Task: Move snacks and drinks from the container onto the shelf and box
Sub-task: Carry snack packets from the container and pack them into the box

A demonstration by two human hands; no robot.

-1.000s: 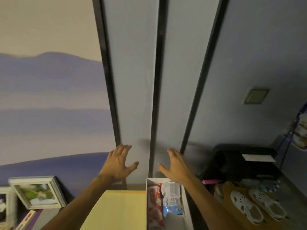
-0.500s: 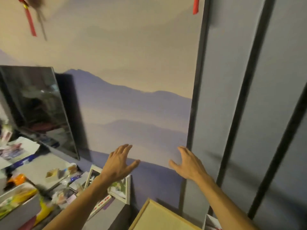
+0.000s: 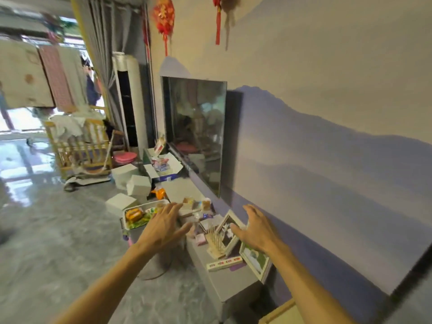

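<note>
White container (image 3: 124,224) of snacks sits beyond our left hand (image 3: 163,228); right hand (image 3: 257,228) hovers over picture frames (image 3: 230,232) (both hands spread, empty).

no legible text anywhere — labels and packets too blurred

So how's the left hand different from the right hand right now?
The left hand reaches over the white container of snacks at the cabinet's edge; the right hand hangs over the picture frames by the wall. The left hand's fingers point up and to the right; the right hand's point up and to the left. Both are open, spread and empty.
</note>
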